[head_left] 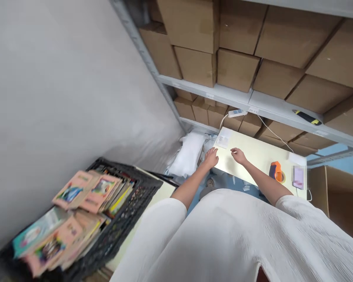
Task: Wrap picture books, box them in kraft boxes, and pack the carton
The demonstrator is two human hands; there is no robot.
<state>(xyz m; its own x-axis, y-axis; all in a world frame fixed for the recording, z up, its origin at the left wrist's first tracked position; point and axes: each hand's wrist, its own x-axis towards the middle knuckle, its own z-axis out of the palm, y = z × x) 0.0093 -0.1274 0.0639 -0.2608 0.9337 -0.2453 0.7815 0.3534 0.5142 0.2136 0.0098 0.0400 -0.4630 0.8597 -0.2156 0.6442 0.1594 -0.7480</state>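
Note:
My left hand [211, 157] is at the left edge of a pale cream table [253, 156], its fingers stretched out, with nothing seen in them. Over the tabletop, a short way to the right, my right hand [238, 155] has its fingers curled in, and no object shows in it. A small clear plastic packet or sheet [222, 141] lies at the table's far left corner, just beyond both hands. Toward the right end of the table stands an orange and dark tape dispenser [275, 172] with a roll of tape.
Shelves of cardboard boxes [238, 70] rise behind the table, with a utility knife [307, 117] and power strip [237, 113] on them. A blurred purple item [298, 177] lies at right, near an open carton [341, 196]. A black crate [135, 207] of booklets and white bags [186, 154] are left.

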